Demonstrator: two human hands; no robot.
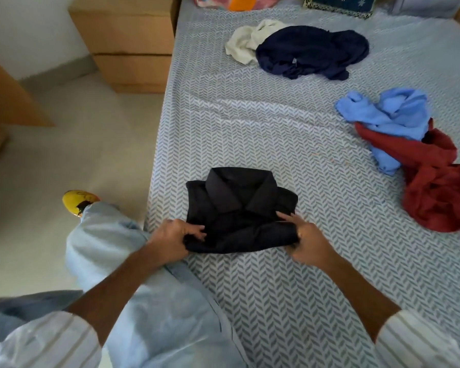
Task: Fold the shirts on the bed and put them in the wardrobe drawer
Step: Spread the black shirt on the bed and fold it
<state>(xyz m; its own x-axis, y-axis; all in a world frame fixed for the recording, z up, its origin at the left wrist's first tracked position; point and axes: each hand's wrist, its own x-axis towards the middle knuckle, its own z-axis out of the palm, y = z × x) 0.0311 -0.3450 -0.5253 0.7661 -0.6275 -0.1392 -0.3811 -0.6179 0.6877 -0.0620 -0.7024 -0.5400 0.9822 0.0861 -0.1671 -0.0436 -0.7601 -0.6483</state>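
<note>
We've got the left hand [174, 239] and right hand [307, 241] gripping the folded black shirt [237, 208] between them on the bed [276, 128].

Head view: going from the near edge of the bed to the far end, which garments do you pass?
Folded black shirt held by left hand and right hand → red shirt → light blue shirt → navy shirt.
</note>
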